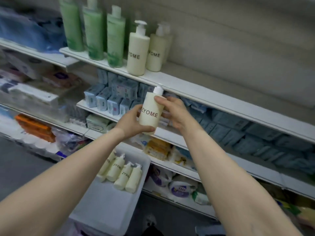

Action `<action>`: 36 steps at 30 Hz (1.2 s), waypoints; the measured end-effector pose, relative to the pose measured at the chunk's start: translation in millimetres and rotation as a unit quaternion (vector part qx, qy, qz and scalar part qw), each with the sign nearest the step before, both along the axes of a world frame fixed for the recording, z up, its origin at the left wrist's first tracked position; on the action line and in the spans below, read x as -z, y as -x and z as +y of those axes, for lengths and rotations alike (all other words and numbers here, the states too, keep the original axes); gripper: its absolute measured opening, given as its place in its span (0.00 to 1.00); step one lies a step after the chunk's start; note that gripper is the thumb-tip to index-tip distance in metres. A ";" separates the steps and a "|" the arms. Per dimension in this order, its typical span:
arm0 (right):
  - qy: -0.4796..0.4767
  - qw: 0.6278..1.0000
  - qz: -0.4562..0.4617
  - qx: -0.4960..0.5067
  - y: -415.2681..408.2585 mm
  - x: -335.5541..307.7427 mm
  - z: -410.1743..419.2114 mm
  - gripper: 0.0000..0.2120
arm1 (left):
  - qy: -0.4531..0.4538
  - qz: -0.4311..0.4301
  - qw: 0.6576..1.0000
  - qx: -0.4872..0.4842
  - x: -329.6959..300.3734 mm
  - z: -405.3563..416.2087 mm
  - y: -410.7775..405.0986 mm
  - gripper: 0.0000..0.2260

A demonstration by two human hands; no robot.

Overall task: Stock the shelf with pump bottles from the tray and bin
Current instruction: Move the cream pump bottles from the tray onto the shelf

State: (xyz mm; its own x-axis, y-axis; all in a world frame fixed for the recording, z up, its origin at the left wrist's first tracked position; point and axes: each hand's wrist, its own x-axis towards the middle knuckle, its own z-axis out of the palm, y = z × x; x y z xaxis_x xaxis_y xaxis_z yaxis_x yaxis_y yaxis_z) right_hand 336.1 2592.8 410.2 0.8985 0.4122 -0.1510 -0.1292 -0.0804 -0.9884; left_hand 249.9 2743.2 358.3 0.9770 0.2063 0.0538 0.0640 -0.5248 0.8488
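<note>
Item: cream pump bottle (pixel 150 111), upright, held below the top shelf (pixel 196 86) edge by both hands, left hand (pixel 134 120) cupped under its base, right hand (pixel 172 110) gripping its side. Step judged: transfer from tray (pixel 109 206). Next required: lifting beside the two shelved bottles (pixel 144 51).

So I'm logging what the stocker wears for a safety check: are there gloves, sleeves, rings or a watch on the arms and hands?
Nothing is worn that shows. The left hand and right hand are bare, with no gloves, and no rings can be seen. Both forearms are uncovered right to the bottom edge of the picture: no sleeves, watch, bracelet or wristband in view. Nails look short and unpainted, though the picture is soft.
</note>
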 end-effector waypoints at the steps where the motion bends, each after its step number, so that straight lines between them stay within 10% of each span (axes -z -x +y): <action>1: -0.009 1.000 -0.014 -0.003 -4.5 -13.3 -3.1 0.18 | 0.001 -0.019 1.000 0.003 -10.9 -2.8 -7.0 0.39; 13: -0.084 0.994 -0.063 0.018 -106.3 -106.7 -39.9 0.18 | -0.032 -0.130 0.991 -0.005 -110.9 -39.7 -124.5 0.38; 24: -0.054 0.994 -0.063 0.072 -221.1 -99.2 -44.3 0.10 | -0.041 -0.048 0.996 -0.065 -112.4 -59.3 -246.5 0.30; 30: -0.047 0.996 -0.072 0.031 -260.6 -89.2 -41.1 0.16 | 0.007 -0.045 0.997 -0.069 -86.8 -52.2 -303.5 0.48; 36: -0.079 0.994 -0.070 0.014 -285.3 -84.7 -32.8 0.18 | -0.042 -0.073 0.994 -0.065 -103.1 -58.5 -319.8 0.35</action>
